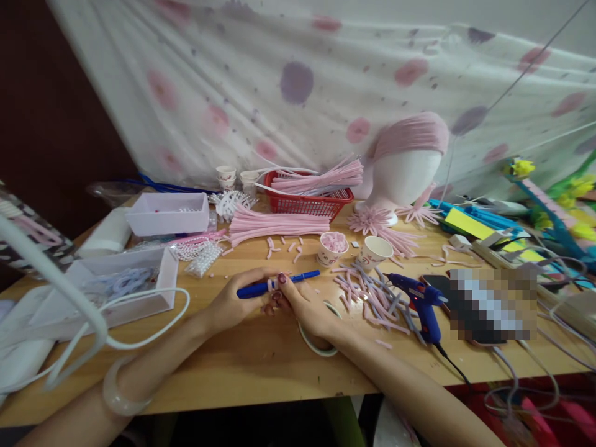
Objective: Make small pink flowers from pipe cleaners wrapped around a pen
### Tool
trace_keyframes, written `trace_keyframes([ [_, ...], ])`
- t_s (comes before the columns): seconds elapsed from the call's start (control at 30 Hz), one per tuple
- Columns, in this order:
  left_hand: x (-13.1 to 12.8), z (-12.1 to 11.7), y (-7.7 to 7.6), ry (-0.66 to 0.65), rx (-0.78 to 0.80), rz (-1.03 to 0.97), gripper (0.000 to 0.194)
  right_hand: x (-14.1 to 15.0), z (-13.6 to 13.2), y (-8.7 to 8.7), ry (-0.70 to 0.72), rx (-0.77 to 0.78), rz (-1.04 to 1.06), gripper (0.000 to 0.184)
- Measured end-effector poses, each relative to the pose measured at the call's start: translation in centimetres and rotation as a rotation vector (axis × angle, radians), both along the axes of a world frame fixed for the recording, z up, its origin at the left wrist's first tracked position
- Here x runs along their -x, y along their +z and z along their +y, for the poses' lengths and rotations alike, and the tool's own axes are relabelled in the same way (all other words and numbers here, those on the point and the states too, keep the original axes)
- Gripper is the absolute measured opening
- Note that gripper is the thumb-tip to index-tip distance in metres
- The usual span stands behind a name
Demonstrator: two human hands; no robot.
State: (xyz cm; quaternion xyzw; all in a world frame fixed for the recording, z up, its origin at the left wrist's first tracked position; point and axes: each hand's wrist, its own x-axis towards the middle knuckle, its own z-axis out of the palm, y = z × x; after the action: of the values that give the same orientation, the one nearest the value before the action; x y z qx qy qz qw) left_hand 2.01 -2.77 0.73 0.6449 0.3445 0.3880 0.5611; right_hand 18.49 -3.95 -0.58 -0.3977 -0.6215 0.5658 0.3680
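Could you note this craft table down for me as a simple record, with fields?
Left hand: holds a blue pen
Right hand: on the same pen, thumb on top
Paper cup: filled with short pink pieces
Glue gun: blue, next to cut pipe cleaners
Red basket: bears long pink pipe cleaners
Mannequin head: white, pink wrapping around the top

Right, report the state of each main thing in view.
Blue pen, held by left hand and right hand
Pink-filled cup, upright
Cup beside it, upright, uncovered
Red basket, loaded with pink strips
Glue gun, lying down, cord attached
Mannequin head, upright, wrapped in pink
Near white tray, open, partly filled
Phone, lying flat, partly pixelated
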Motion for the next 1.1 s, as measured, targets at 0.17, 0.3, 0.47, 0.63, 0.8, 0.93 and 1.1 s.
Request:
trace_keyframes([
  [0.17, 0.0, 0.4, -0.1, 0.006, 0.070, -0.084, 0.033, -0.7, 0.5, 1.3, 0.078, -0.001, -0.057, 0.070],
  [0.3, 0.0, 0.4, 0.0, 0.038, 0.147, -0.138, 0.038, -1.1, 0.9, 1.7, -0.071, -0.097, -0.033, 0.064],
  [0.47, -0.1, 0.3, -0.1, 0.004, 0.124, -0.143, 0.037, -0.5, 0.6, 1.3, -0.038, -0.093, 0.087, 0.047],
  [0.63, -0.1, 0.3, -0.2, 0.021, 0.096, -0.119, 0.030, 0.3, 0.3, 0.5, -0.027, 0.006, 0.136, 0.054],
  [0.8, -0.4, 0.1, 0.3, 0.040, 0.126, -0.134, 0.038, 0.6, 0.8, -0.1, -0.044, 0.110, 0.220, 0.059],
  [0.93, -0.8, -0.1, 0.0, 0.042, 0.152, -0.159, 0.050, 0.6, 1.0, -0.5, 0.002, 0.168, 0.390, 0.051],
  [1.1, -0.9, 0.0, -0.7, 0.013, 0.168, -0.132, 0.052, -0.1, 0.6, 0.3, -0.022, 0.057, 0.281, 0.047],
])
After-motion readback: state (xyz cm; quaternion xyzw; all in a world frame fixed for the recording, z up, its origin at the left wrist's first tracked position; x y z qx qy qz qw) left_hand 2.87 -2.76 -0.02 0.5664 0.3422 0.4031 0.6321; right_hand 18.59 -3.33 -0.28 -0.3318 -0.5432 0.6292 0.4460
